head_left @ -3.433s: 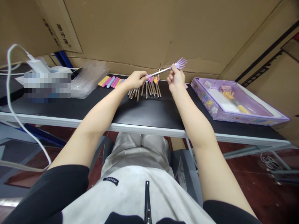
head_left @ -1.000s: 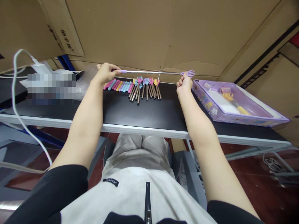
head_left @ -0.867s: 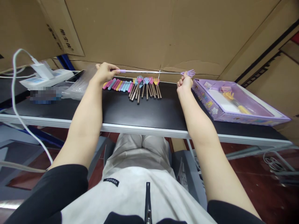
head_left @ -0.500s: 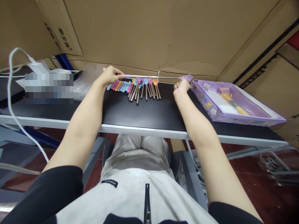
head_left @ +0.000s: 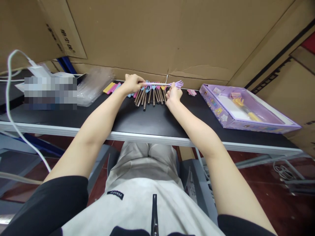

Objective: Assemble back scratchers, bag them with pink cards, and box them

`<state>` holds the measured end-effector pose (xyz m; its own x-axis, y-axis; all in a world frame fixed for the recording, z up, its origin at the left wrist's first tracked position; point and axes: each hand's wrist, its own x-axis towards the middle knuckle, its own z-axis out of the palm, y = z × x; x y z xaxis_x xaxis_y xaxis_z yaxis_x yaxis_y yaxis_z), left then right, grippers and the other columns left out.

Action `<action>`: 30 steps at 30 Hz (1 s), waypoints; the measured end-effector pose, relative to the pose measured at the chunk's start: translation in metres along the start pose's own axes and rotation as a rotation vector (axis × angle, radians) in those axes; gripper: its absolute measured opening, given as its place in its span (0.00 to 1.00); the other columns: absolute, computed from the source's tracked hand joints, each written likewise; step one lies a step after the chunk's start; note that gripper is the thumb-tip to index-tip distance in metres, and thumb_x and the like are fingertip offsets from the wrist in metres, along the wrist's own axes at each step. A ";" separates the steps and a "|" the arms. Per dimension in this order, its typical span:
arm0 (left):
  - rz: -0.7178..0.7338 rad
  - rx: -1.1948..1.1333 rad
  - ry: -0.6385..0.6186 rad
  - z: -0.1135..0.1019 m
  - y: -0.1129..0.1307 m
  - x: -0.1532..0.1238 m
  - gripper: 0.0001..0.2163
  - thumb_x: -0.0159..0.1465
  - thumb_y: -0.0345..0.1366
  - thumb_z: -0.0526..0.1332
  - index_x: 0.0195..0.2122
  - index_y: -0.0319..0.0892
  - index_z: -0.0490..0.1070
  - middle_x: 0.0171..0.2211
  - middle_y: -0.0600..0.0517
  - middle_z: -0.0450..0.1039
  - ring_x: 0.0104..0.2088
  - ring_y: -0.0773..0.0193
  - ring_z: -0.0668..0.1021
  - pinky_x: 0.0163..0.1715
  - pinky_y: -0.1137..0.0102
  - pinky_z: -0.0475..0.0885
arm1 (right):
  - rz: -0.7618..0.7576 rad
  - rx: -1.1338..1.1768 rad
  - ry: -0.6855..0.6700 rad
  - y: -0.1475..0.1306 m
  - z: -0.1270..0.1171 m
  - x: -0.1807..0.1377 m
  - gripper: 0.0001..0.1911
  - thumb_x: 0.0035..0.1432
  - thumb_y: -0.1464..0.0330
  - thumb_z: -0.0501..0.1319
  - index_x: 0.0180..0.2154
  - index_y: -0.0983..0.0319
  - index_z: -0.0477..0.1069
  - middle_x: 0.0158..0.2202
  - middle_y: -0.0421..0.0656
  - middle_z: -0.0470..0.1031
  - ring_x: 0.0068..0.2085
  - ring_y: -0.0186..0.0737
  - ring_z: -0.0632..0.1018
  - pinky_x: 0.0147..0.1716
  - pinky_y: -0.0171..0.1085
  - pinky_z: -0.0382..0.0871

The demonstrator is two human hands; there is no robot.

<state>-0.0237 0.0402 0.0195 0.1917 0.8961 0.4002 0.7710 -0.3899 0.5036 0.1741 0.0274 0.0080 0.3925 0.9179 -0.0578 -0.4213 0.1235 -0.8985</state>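
Note:
A purple telescopic back scratcher (head_left: 159, 84) is held level above the back of the black table. My left hand (head_left: 134, 83) is closed around its purple handle end. The fingers of my right hand (head_left: 174, 94) pinch it just below the purple claw. Under its short metal rod lies a row of back scratcher heads with metal tubes (head_left: 154, 97), their claws pink, blue and yellow. Coloured handle grips (head_left: 112, 88) lie to the left, partly hidden by my left hand and forearm.
On the right stands a purple display box (head_left: 222, 114) with a yellow back scratcher (head_left: 246, 109) inside. A small pink item (head_left: 192, 92) lies beside it. Clear plastic bags (head_left: 91, 91) and a white cable (head_left: 9, 88) are on the left. Cardboard (head_left: 137, 36) walls the back.
Both hands have moved toward each other, and the back scratcher's rod has slid in from long to short. The small pink item by the box has come into view.

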 end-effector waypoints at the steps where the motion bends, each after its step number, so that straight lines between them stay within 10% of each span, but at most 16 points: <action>1: -0.013 0.008 0.000 -0.003 -0.004 0.000 0.10 0.63 0.43 0.63 0.37 0.41 0.78 0.23 0.51 0.71 0.41 0.52 0.74 0.61 0.49 0.53 | -0.003 0.008 0.038 -0.003 -0.002 0.005 0.21 0.64 0.60 0.65 0.29 0.57 0.54 0.19 0.28 0.48 0.18 0.26 0.57 0.17 0.27 0.49; 14: -0.156 0.044 0.038 -0.038 -0.045 -0.010 0.16 0.64 0.50 0.63 0.36 0.40 0.76 0.19 0.60 0.64 0.42 0.63 0.68 0.57 0.56 0.46 | -0.072 0.029 0.413 -0.045 -0.053 0.071 0.19 0.66 0.71 0.56 0.24 0.59 0.52 0.18 0.30 0.51 0.17 0.25 0.57 0.16 0.25 0.51; 30: 0.000 -0.027 0.025 -0.007 0.016 -0.005 0.10 0.63 0.41 0.65 0.38 0.40 0.78 0.25 0.49 0.73 0.44 0.50 0.74 0.60 0.50 0.51 | -0.014 0.018 -0.118 -0.002 0.004 -0.011 0.24 0.62 0.58 0.69 0.28 0.58 0.54 0.19 0.27 0.48 0.17 0.23 0.54 0.16 0.26 0.46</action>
<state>-0.0164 0.0282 0.0306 0.1763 0.8907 0.4190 0.7540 -0.3958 0.5243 0.1676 0.0186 0.0115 0.2999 0.9540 0.0072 -0.4318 0.1425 -0.8907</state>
